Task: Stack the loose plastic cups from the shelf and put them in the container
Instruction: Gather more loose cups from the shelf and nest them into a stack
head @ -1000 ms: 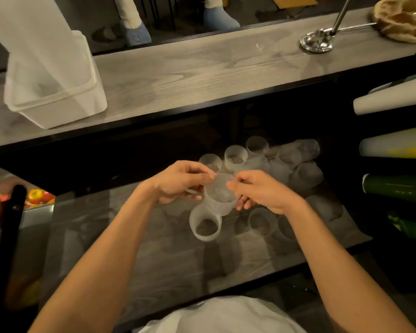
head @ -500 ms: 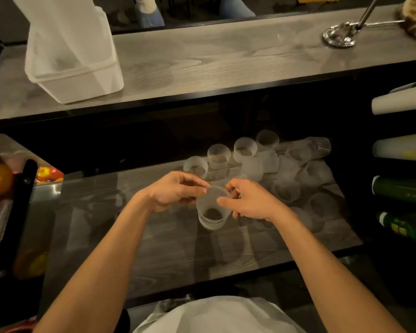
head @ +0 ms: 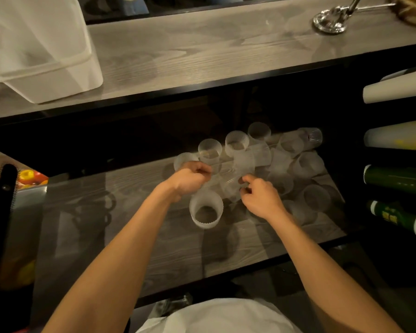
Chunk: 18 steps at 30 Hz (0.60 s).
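Just beneath left hand (head: pixel 190 181) and right hand (head: pixel 259 198), fingers (head: pixel 202 169) curled, grip unclear: frosted, ribbed, translucent cup (head: pixel 205 210).

Frosted, ribbed plastic cups (head: pixel 206 210) on a glossy wood-grain shelf (head: pixel 139 236); translucent plastic container (head: pixel 43 68) on the matt wood-grain bench (head: pixel 202 51).

Left hand (head: pixel 190 181) and right hand (head: pixel 259 199) over the shelf (head: pixel 130 236), blurred clear cup (head: pixel 228 187) in the right fingers (head: pixel 246 180), loose cups (head: pixel 235 143) behind.

I can only make out a motion-smeared clear cup (head: pixel 228 186), perhaps pinched by the right hand (head: pixel 259 198). The container (head: pixel 46 75) is cut off top-left.
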### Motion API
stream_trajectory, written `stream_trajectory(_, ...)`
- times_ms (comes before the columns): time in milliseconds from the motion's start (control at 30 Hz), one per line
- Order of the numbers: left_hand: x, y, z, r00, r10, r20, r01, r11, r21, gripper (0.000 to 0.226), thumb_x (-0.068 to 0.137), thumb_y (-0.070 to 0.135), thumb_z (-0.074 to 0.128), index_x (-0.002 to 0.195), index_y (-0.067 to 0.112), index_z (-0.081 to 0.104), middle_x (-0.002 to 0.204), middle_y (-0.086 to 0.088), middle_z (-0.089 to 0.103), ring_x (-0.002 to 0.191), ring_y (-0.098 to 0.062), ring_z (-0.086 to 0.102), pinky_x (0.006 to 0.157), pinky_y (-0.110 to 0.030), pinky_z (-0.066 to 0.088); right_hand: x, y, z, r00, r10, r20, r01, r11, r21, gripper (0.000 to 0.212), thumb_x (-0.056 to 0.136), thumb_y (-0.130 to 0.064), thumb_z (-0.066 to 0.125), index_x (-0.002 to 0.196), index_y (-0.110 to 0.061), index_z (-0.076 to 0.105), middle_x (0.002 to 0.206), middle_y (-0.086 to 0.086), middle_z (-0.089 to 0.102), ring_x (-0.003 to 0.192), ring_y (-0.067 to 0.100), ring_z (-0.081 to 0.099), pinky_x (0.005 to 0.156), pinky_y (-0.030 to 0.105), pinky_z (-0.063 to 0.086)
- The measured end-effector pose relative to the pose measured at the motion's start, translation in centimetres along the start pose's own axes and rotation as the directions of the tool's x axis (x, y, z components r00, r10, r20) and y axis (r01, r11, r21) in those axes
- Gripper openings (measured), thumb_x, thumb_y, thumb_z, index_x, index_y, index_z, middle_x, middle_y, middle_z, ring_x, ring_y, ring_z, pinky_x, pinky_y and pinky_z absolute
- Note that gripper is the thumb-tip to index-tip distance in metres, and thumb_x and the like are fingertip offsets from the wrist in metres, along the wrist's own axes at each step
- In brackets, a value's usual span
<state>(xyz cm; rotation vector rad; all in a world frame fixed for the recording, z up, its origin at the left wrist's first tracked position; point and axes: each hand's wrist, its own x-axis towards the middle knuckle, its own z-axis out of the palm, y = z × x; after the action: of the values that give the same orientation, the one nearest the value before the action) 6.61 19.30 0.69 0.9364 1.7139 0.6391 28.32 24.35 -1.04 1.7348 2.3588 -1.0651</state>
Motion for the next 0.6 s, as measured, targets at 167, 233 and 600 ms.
stream_trajectory(167,2.8,0.7,2.3,0.994,-0.054,0.095,0.031,0.974,0.226,0.035,0.099,0.011,0.056,0.132,0.022,0.06,0.13,0.0,0.062,0.121,-0.021,0.058,0.102,-0.037,0.049,0.5,0.3,0.7,0.994,0.029,0.105,-0.025,0.999,-0.035,0.055,0.093,-0.021,0.053,0.146,-0.031,0.048,0.124,0.008,0.07,0.12,0.033,0.06,0.098,0.043,0.053)
stream_trajectory(233,3.1,0.5,2.5,0.983,-0.119,0.139,0.088,0.974,0.21,0.042,0.099,0.016,0.057,0.14,0.024,0.056,0.132,0.003,0.056,0.122,-0.019,0.053,0.098,-0.035,0.044,0.6,0.2,0.8,0.992,0.039,0.117,-0.034,0.999,-0.04,0.058,0.094,-0.023,0.053,0.15,-0.034,0.043,0.128,0.005,0.068,0.123,0.032,0.058,0.099,0.044,0.052)
stream_trajectory(600,3.3,-0.7,2.1,0.96,-0.186,0.208,0.219,0.964,-0.151,0.043,0.088,0.024,0.063,0.13,0.032,0.063,0.136,-0.003,0.059,0.125,-0.026,0.056,0.109,-0.05,0.048,1.0,-0.3,0.3,0.995,0.015,0.095,-0.033,0.981,0.191,0.059,0.098,-0.018,0.057,0.154,-0.028,0.04,0.11,0.0,0.07,0.1,0.019,0.065,0.089,0.031,0.051)
